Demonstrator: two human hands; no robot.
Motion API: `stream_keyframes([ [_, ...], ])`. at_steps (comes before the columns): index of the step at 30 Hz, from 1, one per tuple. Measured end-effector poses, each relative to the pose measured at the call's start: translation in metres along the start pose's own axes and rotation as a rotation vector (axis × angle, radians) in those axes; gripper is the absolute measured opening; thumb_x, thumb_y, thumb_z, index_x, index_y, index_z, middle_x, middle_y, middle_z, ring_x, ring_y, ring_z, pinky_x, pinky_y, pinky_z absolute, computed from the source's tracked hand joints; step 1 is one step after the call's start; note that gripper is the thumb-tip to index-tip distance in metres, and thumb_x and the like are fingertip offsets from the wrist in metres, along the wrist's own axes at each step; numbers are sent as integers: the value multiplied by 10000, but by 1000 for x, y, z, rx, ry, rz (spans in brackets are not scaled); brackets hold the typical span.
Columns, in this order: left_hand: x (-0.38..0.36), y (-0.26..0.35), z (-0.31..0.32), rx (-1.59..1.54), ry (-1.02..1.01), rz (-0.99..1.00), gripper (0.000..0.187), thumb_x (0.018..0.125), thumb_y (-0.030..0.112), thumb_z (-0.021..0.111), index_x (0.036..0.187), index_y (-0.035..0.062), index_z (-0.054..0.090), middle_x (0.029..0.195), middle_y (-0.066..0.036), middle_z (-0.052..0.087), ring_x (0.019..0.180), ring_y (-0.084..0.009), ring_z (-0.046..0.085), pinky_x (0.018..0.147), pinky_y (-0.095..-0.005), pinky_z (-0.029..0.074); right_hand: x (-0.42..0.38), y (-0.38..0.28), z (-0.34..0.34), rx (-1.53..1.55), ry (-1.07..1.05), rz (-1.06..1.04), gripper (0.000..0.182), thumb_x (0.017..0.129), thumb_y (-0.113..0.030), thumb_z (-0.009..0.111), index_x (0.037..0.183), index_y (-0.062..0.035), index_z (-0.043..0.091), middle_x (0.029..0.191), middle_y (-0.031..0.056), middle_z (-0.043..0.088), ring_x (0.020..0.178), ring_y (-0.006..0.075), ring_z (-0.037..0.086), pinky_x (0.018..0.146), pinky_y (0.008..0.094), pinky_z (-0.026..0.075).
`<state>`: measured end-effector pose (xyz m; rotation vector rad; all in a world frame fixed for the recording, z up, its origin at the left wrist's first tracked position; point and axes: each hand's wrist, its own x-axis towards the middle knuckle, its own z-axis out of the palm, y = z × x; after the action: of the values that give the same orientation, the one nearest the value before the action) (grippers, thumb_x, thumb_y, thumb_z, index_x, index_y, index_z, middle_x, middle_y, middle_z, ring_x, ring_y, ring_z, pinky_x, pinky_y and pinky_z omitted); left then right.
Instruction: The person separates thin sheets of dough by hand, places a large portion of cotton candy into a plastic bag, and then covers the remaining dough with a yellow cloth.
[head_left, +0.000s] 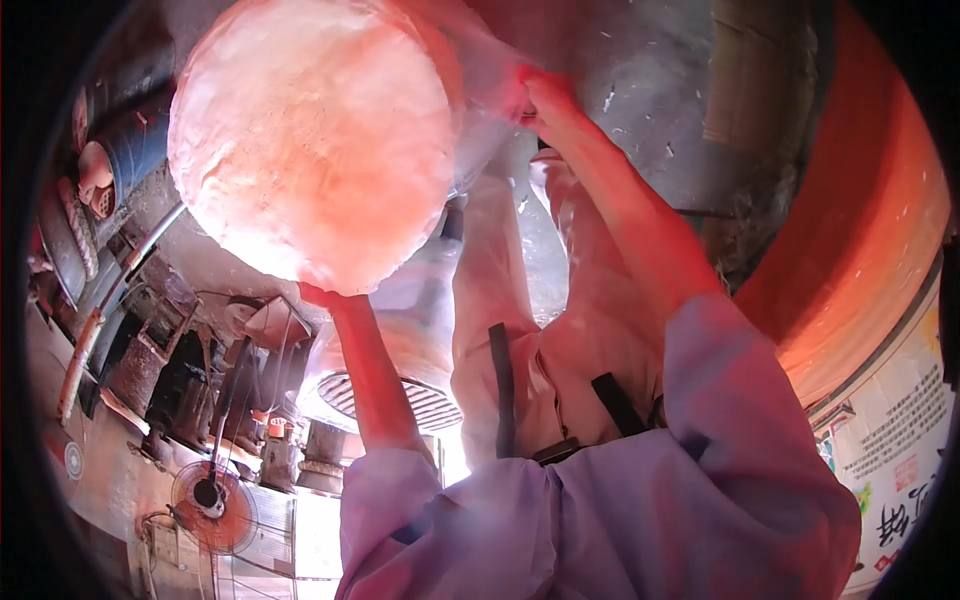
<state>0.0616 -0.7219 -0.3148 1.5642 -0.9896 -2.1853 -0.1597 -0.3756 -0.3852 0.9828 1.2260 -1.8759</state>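
Note:
A large round pale slab (315, 150), with a rough, dough-like top and lit pink and white, fills the upper left of the head view. My left hand (325, 297) is at its lower edge and appears to grip it, with most of the fingers hidden by the slab and glare. To the slab's right, my right hand (535, 100) is closed at the end of a blurred, pinkish-grey shape (485, 60) that reaches toward the slab. What this hand holds is too hazy to name. Red light covers both forearms.
A big curved orange-red surface (860, 240) stands close on my right, near a printed sign (900, 480). At left are a blue cylinder (150, 145), a long pole (110, 300), metal containers and a fan (212, 505). A round grate (385, 400) lies beside my legs.

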Motion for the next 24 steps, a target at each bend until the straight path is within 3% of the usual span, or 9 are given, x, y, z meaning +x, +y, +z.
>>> stream_keyframes([
  [3, -4, -3, 9, 4, -6, -8, 542, 930, 380, 380, 1329, 18, 437, 1349, -168, 471, 1232, -353, 462, 1014, -523, 397, 32, 38, -4, 131, -117, 24, 233, 899, -263, 529, 835, -67, 638, 685, 98, 619, 538, 236, 583, 481, 355, 482],
  [5, -2, -9, 17, 6, -15, -17, 536, 931, 374, 384, 1327, 16, 437, 1347, -168, 472, 1230, -352, 463, 1014, -522, 397, -29, 23, 32, -47, 113, 24, 313, 888, -293, 512, 767, -36, 645, 606, 106, 604, 470, 248, 567, 457, 341, 476],
  [9, 0, -18, 27, 3, -17, -30, 526, 932, 363, 392, 1322, 13, 438, 1342, -169, 474, 1227, -351, 464, 1014, -519, 398, 15, 18, 12, -304, 212, 34, 364, 845, -300, 502, 671, -23, 661, 667, 134, 648, 574, 203, 619, 479, 341, 469],
  [12, 2, -23, 28, -1, -18, -43, 518, 934, 355, 397, 1319, 11, 439, 1338, -169, 476, 1225, -350, 465, 1015, -517, 398, 12, 29, 25, -360, 185, -226, 375, 861, -336, 511, 722, -26, 668, 693, 118, 655, 640, 183, 629, 500, 331, 481],
  [13, 1, -24, 28, -10, -13, -47, 515, 934, 352, 399, 1318, 10, 439, 1337, -169, 476, 1224, -350, 465, 1015, -517, 398, -3, 35, 24, -237, 79, -169, 418, 865, -403, 553, 749, -18, 669, 731, 106, 667, 654, 190, 631, 551, 319, 513],
  [16, 1, -26, 32, -15, -13, -57, 507, 935, 343, 405, 1314, 8, 440, 1333, -169, 477, 1222, -349, 466, 1015, -515, 398, -16, 17, 26, -364, 196, 18, 466, 859, -470, 593, 936, -15, 656, 799, 91, 674, 650, 195, 634, 602, 333, 531],
  [19, 2, -32, 37, -22, -18, -73, 499, 936, 335, 410, 1310, 6, 441, 1329, -169, 479, 1220, -348, 467, 1015, -513, 398, -26, -34, 55, -186, 113, -260, 459, 915, -424, 545, 1149, -31, 583, 1009, 90, 658, 821, 182, 643, 754, 313, 525],
  [21, 2, -36, 37, -18, -15, -88, 494, 937, 329, 414, 1308, 5, 442, 1327, -169, 480, 1219, -347, 467, 1015, -511, 398, 11, -10, 66, -336, -151, -564, 445, 957, -368, 478, 1262, -45, 502, 1144, 86, 608, 990, 177, 597, 868, 294, 474],
  [24, 5, -41, 42, -20, -19, -101, 486, 938, 321, 420, 1305, 2, 442, 1323, -169, 481, 1216, -346, 468, 1015, -509, 398, 25, 2, 79, -452, -252, -585, 426, 994, -291, 399, 1346, -54, 443, 1306, 75, 523, 1187, 173, 490, 999, 274, 376],
])
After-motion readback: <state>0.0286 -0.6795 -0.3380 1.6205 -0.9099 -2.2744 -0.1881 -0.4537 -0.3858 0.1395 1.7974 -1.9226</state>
